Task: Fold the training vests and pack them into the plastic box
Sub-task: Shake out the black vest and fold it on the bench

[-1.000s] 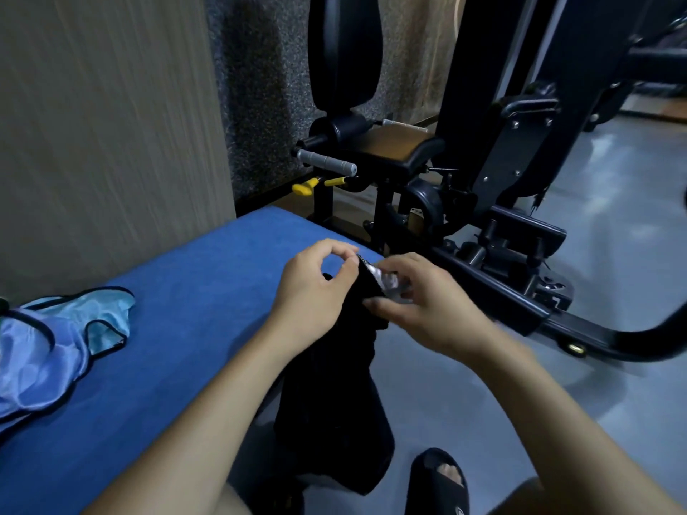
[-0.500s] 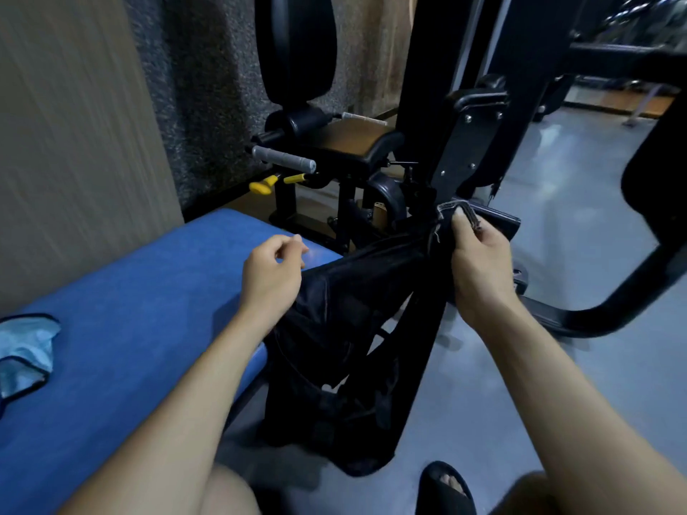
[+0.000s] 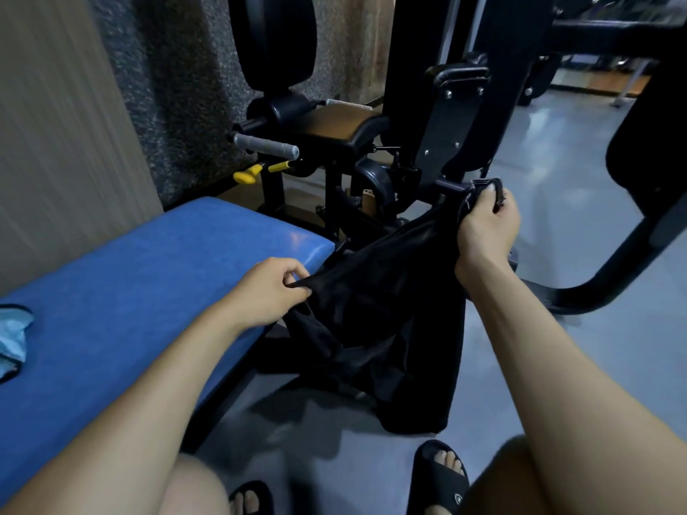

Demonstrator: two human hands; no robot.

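Observation:
A black training vest [image 3: 375, 314] hangs stretched between my two hands, beside the end of a blue padded bench [image 3: 122, 291]. My left hand [image 3: 269, 291] pinches one edge of it just off the bench's corner. Higher and to the right, my right hand [image 3: 487, 226] grips a bunched edge in its fist. The vest's lower part droops to the grey floor. A light blue vest [image 3: 13, 338] lies on the bench at the far left, mostly cut off by the frame. No plastic box is in view.
A black gym machine [image 3: 371, 143] with a padded seat, a grey handle [image 3: 265, 146] and a yellow lever [image 3: 247, 174] stands just beyond the bench. Its curved black frame [image 3: 613, 276] crosses the floor on the right. A wall runs along the left. My sandalled feet [image 3: 442, 477] rest below.
My hands, close together on the bunched vest a second ago, have drawn apart. The right hand moved up and to the right, spreading the black vest. The view has shifted right.

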